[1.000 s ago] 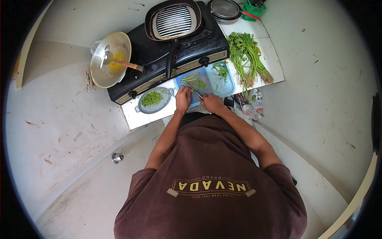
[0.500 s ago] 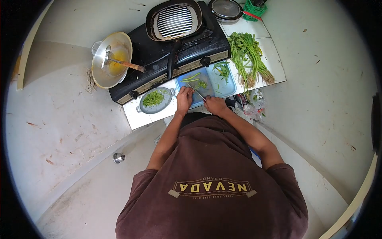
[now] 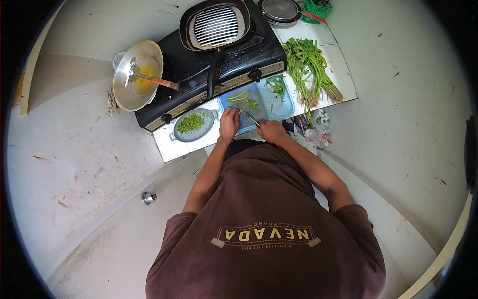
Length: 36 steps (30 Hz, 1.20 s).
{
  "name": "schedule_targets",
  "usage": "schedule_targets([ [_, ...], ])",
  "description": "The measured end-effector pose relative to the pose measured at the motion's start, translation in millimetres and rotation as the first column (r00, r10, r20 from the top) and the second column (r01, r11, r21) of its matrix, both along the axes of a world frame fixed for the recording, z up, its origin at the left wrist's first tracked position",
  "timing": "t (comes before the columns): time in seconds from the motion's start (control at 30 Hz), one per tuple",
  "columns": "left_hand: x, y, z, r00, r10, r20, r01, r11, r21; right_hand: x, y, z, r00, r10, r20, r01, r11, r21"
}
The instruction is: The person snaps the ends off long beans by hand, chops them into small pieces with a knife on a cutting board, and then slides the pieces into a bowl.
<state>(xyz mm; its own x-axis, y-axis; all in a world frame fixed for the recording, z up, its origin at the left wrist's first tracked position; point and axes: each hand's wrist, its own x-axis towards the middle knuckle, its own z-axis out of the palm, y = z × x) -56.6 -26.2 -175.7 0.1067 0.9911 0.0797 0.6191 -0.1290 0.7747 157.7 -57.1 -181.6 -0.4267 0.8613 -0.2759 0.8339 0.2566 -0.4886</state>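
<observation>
My right hand (image 3: 271,130) is wrapped round the handle of a knife (image 3: 250,117), whose blade points up and left over a blue tray (image 3: 286,110). My left hand (image 3: 229,122) is at the tray's left side near the blade tip, its fingers bent together; what they press on is too small to tell. Chopped green bits (image 3: 251,104) and a few green stems (image 3: 238,96) lie on the tray beyond the hands. Green leaves (image 3: 276,86) rest in its right part. Left of my left hand, a grey oval dish (image 3: 200,132) holds chopped greens (image 3: 190,123).
Behind the tray is a black stove (image 3: 174,59) bearing a grill pan (image 3: 215,26). A wok (image 3: 122,89) with a wooden-handled ladle (image 3: 159,81) stands left. Right are leafy greens with roots (image 3: 311,70), a strainer (image 3: 281,9), a green basket (image 3: 315,11) and plastic bags (image 3: 318,135).
The whole view has shifted slightly. Both hands stay in nearly the same places over the tray, with the knife still in my right hand.
</observation>
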Motion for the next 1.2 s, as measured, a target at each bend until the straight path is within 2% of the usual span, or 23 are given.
schedule_targets([
  [0.37,3,-1,0,0.999,0.03,0.028,-0.031,0.999,0.028,-5,5,15,1.0,-0.01,0.028,0.012,0.996,-0.09],
  [0.77,4,-2,-2,0.998,0.049,0.045,-0.051,0.998,0.044,-10,8,14,0.999,-0.033,-0.008,0.032,0.997,-0.064],
  [1.07,4,-3,0,0.998,0.049,0.047,-0.051,0.998,0.035,-4,0,2,0.997,0.01,0.075,-0.007,0.999,-0.033],
  [1.2,5,-3,-1,0.997,0.053,0.062,-0.056,0.997,0.045,-14,11,18,0.996,-0.031,0.081,0.037,0.997,-0.069],
])
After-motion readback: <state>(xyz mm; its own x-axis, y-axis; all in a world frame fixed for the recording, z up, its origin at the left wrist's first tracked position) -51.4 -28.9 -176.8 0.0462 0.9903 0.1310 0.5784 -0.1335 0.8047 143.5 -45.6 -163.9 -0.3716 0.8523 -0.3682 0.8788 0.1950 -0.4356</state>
